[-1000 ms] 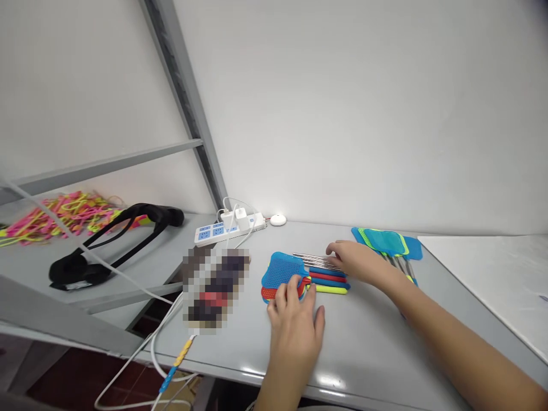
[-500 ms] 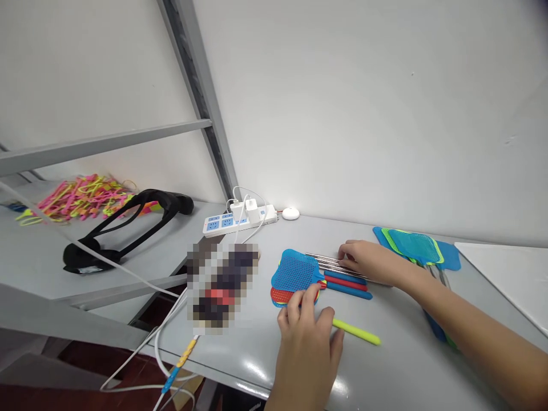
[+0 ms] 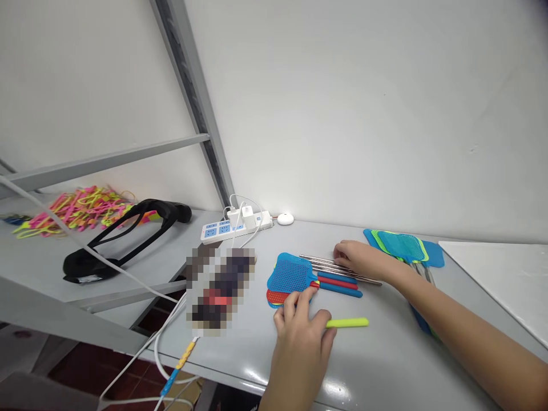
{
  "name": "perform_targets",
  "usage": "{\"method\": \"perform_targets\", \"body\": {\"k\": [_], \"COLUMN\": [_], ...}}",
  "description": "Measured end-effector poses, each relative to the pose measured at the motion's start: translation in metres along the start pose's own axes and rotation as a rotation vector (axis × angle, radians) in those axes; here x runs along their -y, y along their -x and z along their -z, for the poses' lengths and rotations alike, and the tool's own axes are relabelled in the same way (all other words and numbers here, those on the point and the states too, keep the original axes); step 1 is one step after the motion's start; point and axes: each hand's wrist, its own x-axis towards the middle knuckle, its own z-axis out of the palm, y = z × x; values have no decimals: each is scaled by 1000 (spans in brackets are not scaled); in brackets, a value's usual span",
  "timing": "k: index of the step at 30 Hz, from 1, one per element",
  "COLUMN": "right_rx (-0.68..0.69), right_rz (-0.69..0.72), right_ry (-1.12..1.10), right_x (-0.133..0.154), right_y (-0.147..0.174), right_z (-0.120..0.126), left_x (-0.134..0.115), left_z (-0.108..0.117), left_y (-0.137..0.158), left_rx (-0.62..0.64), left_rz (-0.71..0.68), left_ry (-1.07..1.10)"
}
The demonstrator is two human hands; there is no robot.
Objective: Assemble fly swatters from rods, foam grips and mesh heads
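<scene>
My left hand (image 3: 299,331) is low in the middle, with the end of a yellow-green handle (image 3: 350,323) between thumb and index finger. Its other fingers lie over the lower edge of a stack of perforated fly swatter heads: a blue head (image 3: 291,274) on top, a red head (image 3: 276,298) beneath. Blue and red handles (image 3: 340,283) lie to the right of the stack. Above them, my right hand (image 3: 359,258) is closed, fingertips curled down on several thin metal rods (image 3: 327,265); how many it grips is hidden.
More blue and green fly swatters (image 3: 400,245) lie behind my right forearm. A power strip (image 3: 237,227) with chargers and a small white case (image 3: 285,219) are near the wall. A blurred-out device (image 3: 222,291) has a cable. Left, a shelf holds a black headset-like frame (image 3: 141,234) and colourful strips (image 3: 85,211).
The yellow-green handle has swung from slanted to nearly level in my left hand. My right hand stays at the metal rods. The view has shifted slightly.
</scene>
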Motion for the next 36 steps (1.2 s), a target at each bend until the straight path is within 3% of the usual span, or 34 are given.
{"method": "perform_targets", "body": {"k": [10,18,23,27,31,36], "right_rx": [19,-88,-35,-36,-50,-58], "right_rz": [-73,-144,-49,-54,-86,-113], "right_ry": [63,47,39,77,102,101], "right_x": [3,22,45,55,57,59], "right_y": [-4,19,44,49,46,43], "right_z": [1,18,5,-9,-17,-20], "left_x": [0,-1,0,1,3,-4], "left_z": [-2,-9,-10,-8,-4,-4], "left_y": [0,-6,-7,-5,-1,5], "left_rx": [-36,-77,-119,-133,-94,40], "left_rz": [2,33,77,97,66,-95], "left_ry": [-60,-158,-172,-109,10,109]}}
